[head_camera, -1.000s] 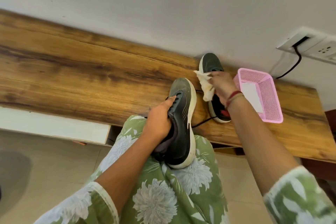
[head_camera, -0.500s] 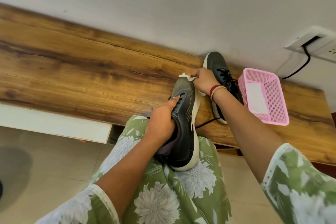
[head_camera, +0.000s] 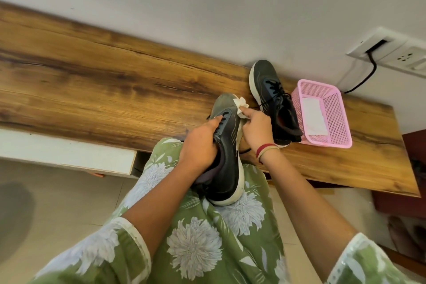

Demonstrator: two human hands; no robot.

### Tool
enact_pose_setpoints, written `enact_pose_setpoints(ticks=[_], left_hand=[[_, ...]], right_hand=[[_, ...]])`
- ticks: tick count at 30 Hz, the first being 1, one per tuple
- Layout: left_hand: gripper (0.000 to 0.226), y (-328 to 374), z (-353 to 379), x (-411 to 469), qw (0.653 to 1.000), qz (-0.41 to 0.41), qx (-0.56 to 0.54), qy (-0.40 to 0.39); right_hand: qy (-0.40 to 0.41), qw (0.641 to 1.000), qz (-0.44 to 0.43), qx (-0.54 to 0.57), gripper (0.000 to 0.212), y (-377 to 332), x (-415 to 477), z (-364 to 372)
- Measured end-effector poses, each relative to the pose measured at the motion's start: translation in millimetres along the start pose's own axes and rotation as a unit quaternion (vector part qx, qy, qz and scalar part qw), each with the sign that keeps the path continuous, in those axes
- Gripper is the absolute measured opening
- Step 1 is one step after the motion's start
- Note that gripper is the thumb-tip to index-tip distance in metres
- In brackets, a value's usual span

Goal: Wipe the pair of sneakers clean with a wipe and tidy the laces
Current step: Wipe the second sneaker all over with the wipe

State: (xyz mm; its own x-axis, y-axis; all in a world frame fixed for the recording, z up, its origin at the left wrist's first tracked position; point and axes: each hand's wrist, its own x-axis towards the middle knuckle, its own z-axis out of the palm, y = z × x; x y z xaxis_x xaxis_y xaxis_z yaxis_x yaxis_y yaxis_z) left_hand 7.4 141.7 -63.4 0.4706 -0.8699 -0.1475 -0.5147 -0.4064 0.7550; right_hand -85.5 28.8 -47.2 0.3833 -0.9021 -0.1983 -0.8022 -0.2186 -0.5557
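Note:
A dark sneaker (head_camera: 227, 168) with a white sole rests heel-down on my lap, its grey toe pointing toward the table. My left hand (head_camera: 200, 145) grips it around the collar and laces. A crumpled white wipe (head_camera: 241, 106) is pinched in my right hand (head_camera: 255, 128) and pressed against the shoe's right side near the toe. The second dark sneaker (head_camera: 274, 99) lies on the wooden table (head_camera: 103, 90), black laces loose, just right of my right hand.
A pink mesh basket (head_camera: 341, 120) holding a white wipe stands right of the second sneaker. A wall socket panel (head_camera: 391, 53) with a black cable is above it. A white drawer front (head_camera: 69, 157) sits under the table at left.
My right hand carried the wipe from over the table sneaker to the held shoe's toe, then slid back along its right side. My left hand kept its grip.

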Motion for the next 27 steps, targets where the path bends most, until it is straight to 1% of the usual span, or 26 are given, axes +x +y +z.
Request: enact_pose_setpoints(ticks=[5,10,13,18,21,23,24,26,27], left_hand=[[0.061,0.1,1.2,-0.7,1.000,0.002,0.020,-0.004],[0.059,-2.0,2.9,0.1,1.000,-0.002,0.011,-0.003],[0.057,-3.4,3.3,1.4,1.000,-0.004,-0.012,-0.005],[0.055,-4.4,3.1,1.5,0.999,-0.005,-0.033,-0.004],[0.053,-4.3,2.5,0.1,0.999,-0.003,-0.043,0.001],[0.052,-4.3,1.4,-0.8,0.999,-0.002,-0.051,0.004],[0.051,-3.7,0.8,-1.7,0.998,-0.002,-0.055,0.003],[0.051,-2.4,-0.4,-2.2,0.998,0.004,-0.060,0.001],[0.051,-1.8,-0.7,-1.9,0.998,0.006,-0.059,0.000]], right_hand=[[0.043,0.998,0.017,0.042,0.043,5.8,-31.0,9.8],[0.035,0.999,-0.004,0.037,0.047,1.3,-57.2,15.0],[0.021,0.999,-0.002,0.032,0.049,1.2,-65.6,13.4],[-0.035,0.999,0.005,0.017,0.051,3.4,-73.5,3.2],[-0.085,0.996,-0.011,0.025,0.044,3.0,-82.5,-8.0],[-0.139,0.990,-0.009,0.036,0.042,3.2,-87.9,-20.3],[-0.179,0.983,-0.007,0.032,0.041,3.2,-87.4,-30.7],[-0.277,0.960,0.010,0.031,0.040,1.3,-78.7,-56.2],[-0.299,0.952,0.033,0.061,0.039,-0.7,-70.1,-68.4]])
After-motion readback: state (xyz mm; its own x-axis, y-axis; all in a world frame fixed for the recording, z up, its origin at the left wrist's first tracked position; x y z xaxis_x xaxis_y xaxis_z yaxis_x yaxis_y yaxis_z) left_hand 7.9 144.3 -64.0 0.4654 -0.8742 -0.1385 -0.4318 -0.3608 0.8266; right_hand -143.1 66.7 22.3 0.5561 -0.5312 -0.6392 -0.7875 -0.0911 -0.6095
